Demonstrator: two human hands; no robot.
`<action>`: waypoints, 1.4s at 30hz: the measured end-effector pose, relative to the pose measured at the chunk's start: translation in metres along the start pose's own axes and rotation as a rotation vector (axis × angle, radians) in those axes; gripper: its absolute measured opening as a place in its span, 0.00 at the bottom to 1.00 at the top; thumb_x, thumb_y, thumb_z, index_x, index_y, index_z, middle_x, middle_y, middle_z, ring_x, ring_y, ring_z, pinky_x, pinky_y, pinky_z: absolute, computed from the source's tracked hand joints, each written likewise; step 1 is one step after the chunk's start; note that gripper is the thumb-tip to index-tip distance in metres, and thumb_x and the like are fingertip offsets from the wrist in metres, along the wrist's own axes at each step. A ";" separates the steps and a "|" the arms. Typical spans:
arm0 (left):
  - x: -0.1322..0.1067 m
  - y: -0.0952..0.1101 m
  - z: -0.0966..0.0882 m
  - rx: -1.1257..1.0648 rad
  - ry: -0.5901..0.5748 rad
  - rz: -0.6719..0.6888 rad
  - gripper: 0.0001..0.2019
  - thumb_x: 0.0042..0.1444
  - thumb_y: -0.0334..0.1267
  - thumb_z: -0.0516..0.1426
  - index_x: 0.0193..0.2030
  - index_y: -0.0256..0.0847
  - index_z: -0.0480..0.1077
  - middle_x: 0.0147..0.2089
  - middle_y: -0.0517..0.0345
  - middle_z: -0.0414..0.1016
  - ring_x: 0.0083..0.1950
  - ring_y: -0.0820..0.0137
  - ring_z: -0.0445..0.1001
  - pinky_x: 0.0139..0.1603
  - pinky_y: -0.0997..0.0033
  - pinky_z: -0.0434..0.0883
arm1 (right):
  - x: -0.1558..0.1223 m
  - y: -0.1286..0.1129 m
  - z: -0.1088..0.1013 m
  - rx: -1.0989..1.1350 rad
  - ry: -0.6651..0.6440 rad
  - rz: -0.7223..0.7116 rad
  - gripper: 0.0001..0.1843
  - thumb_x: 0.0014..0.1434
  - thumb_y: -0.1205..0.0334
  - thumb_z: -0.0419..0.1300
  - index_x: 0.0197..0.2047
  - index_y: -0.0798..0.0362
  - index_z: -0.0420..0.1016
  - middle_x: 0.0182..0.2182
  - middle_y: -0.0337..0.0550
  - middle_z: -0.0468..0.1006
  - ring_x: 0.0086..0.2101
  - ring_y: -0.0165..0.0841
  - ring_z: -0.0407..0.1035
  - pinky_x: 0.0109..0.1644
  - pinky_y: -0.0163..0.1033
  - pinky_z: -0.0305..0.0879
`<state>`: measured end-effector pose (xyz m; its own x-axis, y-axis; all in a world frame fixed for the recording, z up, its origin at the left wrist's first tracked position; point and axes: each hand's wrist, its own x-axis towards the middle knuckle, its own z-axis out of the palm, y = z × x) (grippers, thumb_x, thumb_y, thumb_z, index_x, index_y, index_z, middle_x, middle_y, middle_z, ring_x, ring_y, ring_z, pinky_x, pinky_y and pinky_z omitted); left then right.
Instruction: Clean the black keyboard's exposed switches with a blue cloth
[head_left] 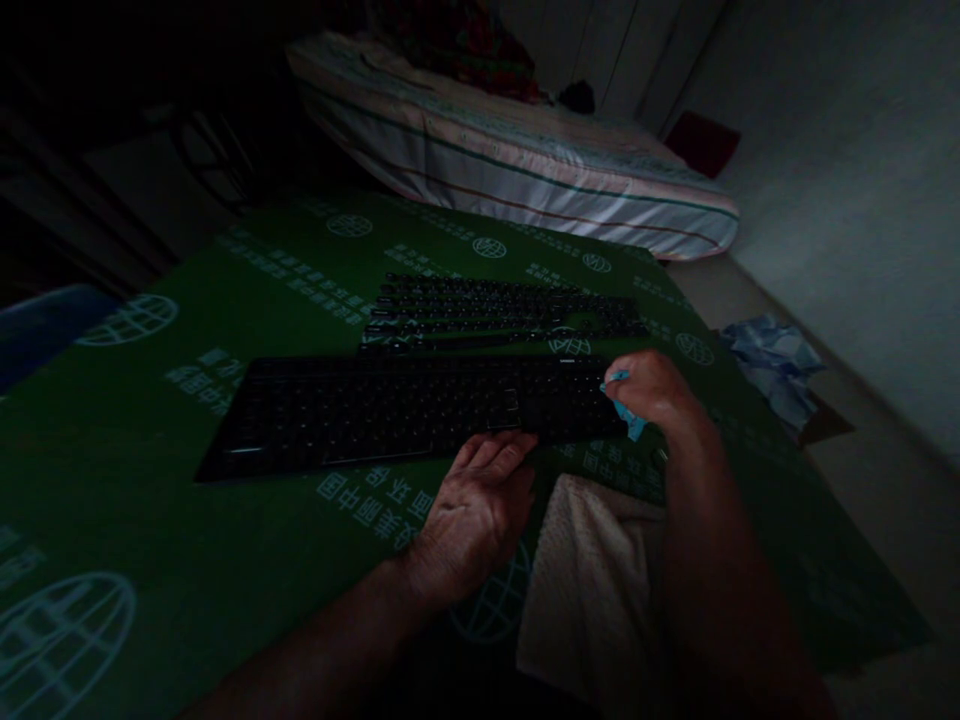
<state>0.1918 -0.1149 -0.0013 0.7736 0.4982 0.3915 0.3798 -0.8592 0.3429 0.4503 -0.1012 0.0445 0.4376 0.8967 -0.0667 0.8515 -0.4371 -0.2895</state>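
A long black keyboard [367,410] lies across the green table covering, most of its keycaps off and small studs showing. My left hand [480,505] rests at its front edge, fingers stretched out flat against the rim and the thumb hidden. Over the keyboard's right end, my right hand [649,385] is closed around a small light blue thing [631,420]; the dimness hides its exact kind. Behind the keyboard, loose black keycaps [465,298] are laid out in several rows.
A beige cloth [592,570] lies at the front beside my right forearm. The green covering [247,280] carries white globe prints. Beyond the table stands a bed with a striped sheet [525,170]. Crumpled blue-white material [772,360] is on the floor at right, near the wall.
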 end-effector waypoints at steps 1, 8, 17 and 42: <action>0.000 0.000 0.000 0.000 0.001 -0.001 0.08 0.59 0.32 0.52 0.38 0.38 0.73 0.57 0.52 0.69 0.58 0.60 0.65 0.59 0.53 0.64 | 0.000 0.001 -0.001 0.017 -0.001 0.003 0.10 0.44 0.69 0.58 0.30 0.52 0.80 0.22 0.40 0.77 0.23 0.31 0.69 0.25 0.32 0.58; 0.000 -0.001 0.002 0.008 -0.003 -0.013 0.08 0.59 0.32 0.52 0.40 0.39 0.73 0.57 0.52 0.69 0.58 0.59 0.65 0.59 0.53 0.64 | 0.002 0.002 0.003 0.032 -0.041 -0.022 0.08 0.43 0.70 0.59 0.27 0.53 0.79 0.20 0.40 0.75 0.23 0.30 0.69 0.24 0.32 0.57; 0.000 -0.001 0.002 -0.007 -0.009 -0.006 0.08 0.59 0.32 0.52 0.39 0.39 0.73 0.57 0.52 0.69 0.58 0.60 0.65 0.59 0.53 0.63 | 0.003 0.002 0.005 0.063 -0.038 -0.057 0.08 0.44 0.69 0.59 0.27 0.54 0.79 0.20 0.39 0.74 0.23 0.30 0.68 0.24 0.32 0.57; 0.000 0.000 0.002 -0.013 0.003 -0.010 0.08 0.59 0.32 0.52 0.39 0.39 0.73 0.57 0.53 0.69 0.58 0.61 0.64 0.61 0.54 0.62 | 0.000 0.013 -0.002 0.035 0.010 -0.049 0.09 0.47 0.69 0.58 0.31 0.54 0.79 0.19 0.39 0.73 0.21 0.30 0.67 0.23 0.33 0.55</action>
<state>0.1927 -0.1149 -0.0028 0.7686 0.5067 0.3905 0.3806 -0.8529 0.3574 0.4623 -0.1068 0.0426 0.3986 0.9162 -0.0421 0.8614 -0.3897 -0.3257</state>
